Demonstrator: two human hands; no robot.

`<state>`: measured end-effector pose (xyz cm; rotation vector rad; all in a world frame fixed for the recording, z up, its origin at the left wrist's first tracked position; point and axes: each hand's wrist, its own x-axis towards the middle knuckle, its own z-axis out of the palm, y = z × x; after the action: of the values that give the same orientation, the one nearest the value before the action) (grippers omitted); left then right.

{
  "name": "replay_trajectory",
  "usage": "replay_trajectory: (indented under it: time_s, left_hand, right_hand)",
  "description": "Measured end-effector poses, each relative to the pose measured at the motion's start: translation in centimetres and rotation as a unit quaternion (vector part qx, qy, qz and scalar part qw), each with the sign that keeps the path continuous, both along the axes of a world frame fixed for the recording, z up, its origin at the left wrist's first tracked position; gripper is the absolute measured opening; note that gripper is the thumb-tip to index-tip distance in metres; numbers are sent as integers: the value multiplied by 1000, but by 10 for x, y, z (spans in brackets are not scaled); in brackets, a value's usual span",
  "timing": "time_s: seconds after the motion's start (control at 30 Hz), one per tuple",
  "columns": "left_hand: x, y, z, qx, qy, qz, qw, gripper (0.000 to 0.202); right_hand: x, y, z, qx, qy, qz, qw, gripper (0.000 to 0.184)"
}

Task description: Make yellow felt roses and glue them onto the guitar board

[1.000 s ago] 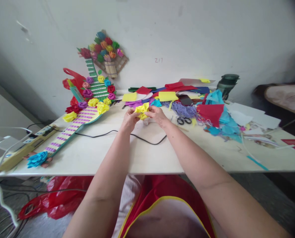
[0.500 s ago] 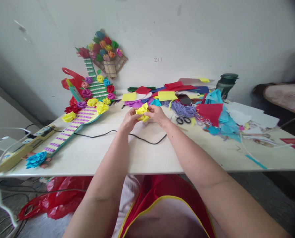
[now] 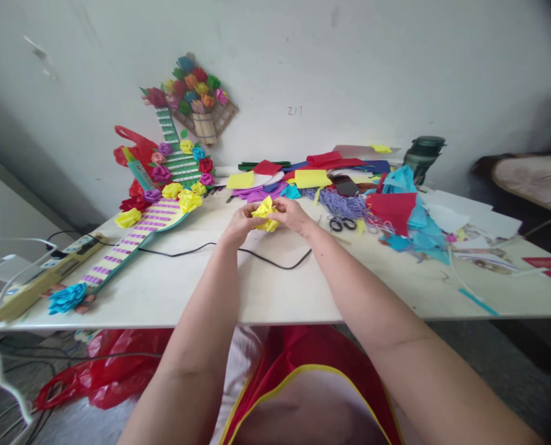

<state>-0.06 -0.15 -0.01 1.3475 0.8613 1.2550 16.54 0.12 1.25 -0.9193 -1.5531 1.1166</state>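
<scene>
Between my two hands, above the white table (image 3: 275,296), is a yellow paper flower (image 3: 266,213) with crinkled petals. My left hand (image 3: 242,224) pinches its left side with thumb and fingers. On the other side my right hand (image 3: 294,215) grips the flower, thumb across its front. The fingers behind the petals are partly hidden. To the left lies a decorated board with purple strips (image 3: 149,224), and yellow paper flowers (image 3: 190,201) like the held one sit on and beside it.
A black cable (image 3: 187,252) crosses the table below my hands. Scissors (image 3: 342,224), purple string (image 3: 340,203) and coloured paper sheets (image 3: 311,179) lie behind and right. A dark bottle (image 3: 426,157) stands at the back right. At left are a power strip (image 3: 66,262) and a blue flower (image 3: 68,299).
The yellow flower has turned slightly between my fingers, and my right fingers have shifted a little over its top. Everything else on the table stays as it was.
</scene>
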Motion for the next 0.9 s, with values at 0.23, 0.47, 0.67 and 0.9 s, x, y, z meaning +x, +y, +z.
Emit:
replay_trajectory:
  time_s: [0.23,0.47,0.67,0.9]
  left_hand:
    - [-2,9,-6,-20,-56,49,997,38]
    - [-1,10,-7,-9,-81,65,995,36]
    - [-2,10,-7,-12,-102,69,992,36]
    - [-3,10,-7,-17,-128,75,989,37]
  right_hand:
    - [5,6,-1,11,22,-74,997,22]
    - [15,18,-6,36,-167,-228,959,14]
    - [31,12,3,26,-385,-257,886,21]
    - [53,13,12,-28,-510,-263,819,35]
